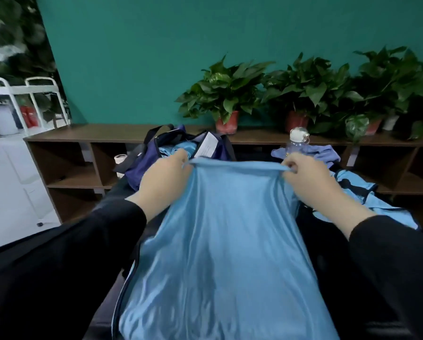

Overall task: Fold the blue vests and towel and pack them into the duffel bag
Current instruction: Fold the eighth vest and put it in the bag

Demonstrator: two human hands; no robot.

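Plainly, both hands, the left hand [165, 176] and right hand [311, 179], pinch the top edge of a blue vest [220, 241] and hold it taut above the dark table, likely to square it for folding, near the open duffel bag [144, 165] at the far edge.

Two bare hands, black long sleeves, both raised forward and gripping.

Left hand [165, 174]: enters from 8 o'clock, back up, fingers curled, pinching the top edge of a light blue, smooth, shiny fabric vest [220, 241]. Right hand [311, 176]: enters from 4 o'clock, fingers curled, pinching the same edge. Hands level, apart, edge stretched between them.
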